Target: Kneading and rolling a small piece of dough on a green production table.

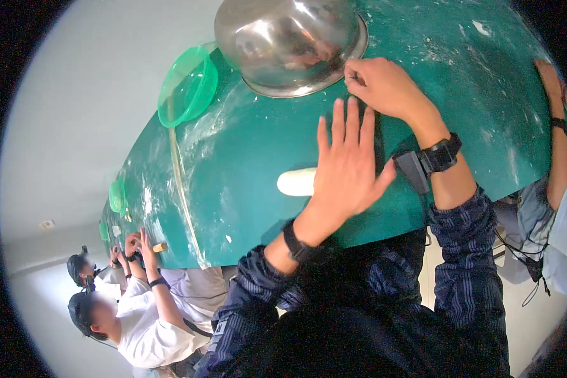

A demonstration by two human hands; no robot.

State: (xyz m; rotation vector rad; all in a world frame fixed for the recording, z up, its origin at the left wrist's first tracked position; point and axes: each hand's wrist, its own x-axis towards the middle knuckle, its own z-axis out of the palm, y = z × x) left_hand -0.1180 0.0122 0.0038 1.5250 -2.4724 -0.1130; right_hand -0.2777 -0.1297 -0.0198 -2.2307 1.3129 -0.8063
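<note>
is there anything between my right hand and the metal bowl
No. The right hand is already at the metal bowl's rim, fingertips touching or nearly touching its edge, with nothing between. The left hand lies flat over a pale dough roll on the green table.

Dough roll (pixel 296 181) on table (pixel 246 151), metal bowl (pixel 290 44) behind, plastic bowl (pixel 187 86) left

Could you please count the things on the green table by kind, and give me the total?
Metal bowl, which the right hand touches at the rim: 1
Green plastic bowls, counting two small ones farther along the table: 3
Pale dough roll, under the left hand: 1
Wooden rolling pin, by a co-worker's hands: 1
Total: 6
</note>
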